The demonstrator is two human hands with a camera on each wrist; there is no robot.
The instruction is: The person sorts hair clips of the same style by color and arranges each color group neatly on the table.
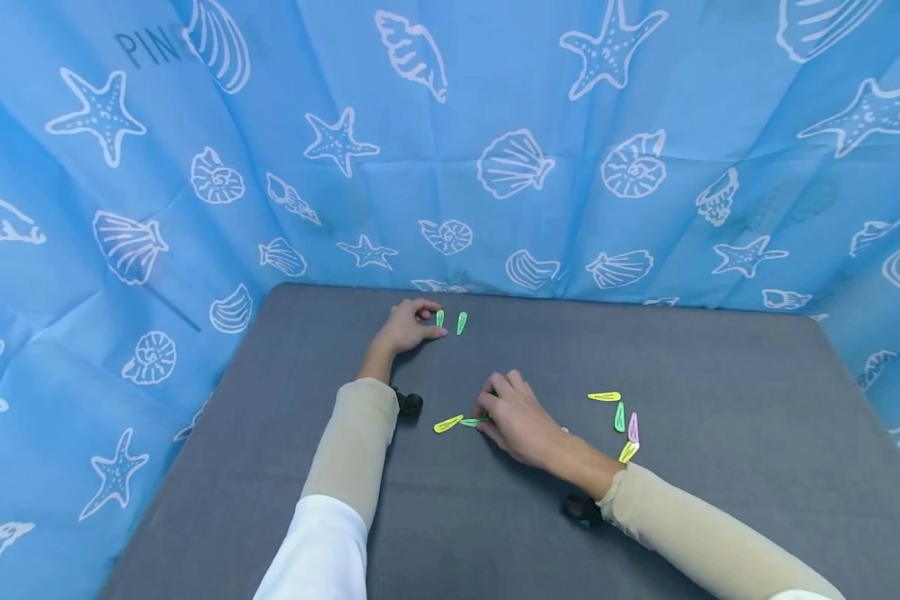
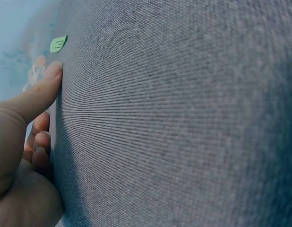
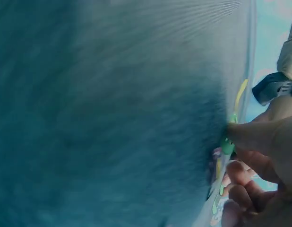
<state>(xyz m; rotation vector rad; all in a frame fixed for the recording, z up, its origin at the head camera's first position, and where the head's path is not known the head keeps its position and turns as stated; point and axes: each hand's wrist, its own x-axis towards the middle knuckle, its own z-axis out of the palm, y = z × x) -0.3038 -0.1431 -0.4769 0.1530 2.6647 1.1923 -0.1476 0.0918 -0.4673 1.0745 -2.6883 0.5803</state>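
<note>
At the far left, a blue curtain (image 1: pixel 217 179) printed with white shells and starfish hangs behind the grey surface (image 1: pixel 720 375). The left hand (image 1: pixel 412 327) rests near the far edge, thumb straight and other fingers loosely bent, spread about a far green clip (image 1: pixel 440 318); whether they touch it cannot be told. Nearer the person, a yellow clip (image 1: pixel 447 425) lies slanted. A second far green clip (image 1: pixel 462 323) lies just right of the first. The right hand (image 1: pixel 521 423) pinches a held green clip (image 3: pixel 227 145) between thumb and fingers, its left end meeting the yellow one. Past the wrist show a pink bit (image 1: pixel 565 430), partly hidden, then a level yellow clip (image 1: pixel 604 397), a loose green clip (image 1: pixel 619 417), a lower yellow clip (image 1: pixel 628 452) and a pink clip (image 1: pixel 633 427), the last two touching.
</note>
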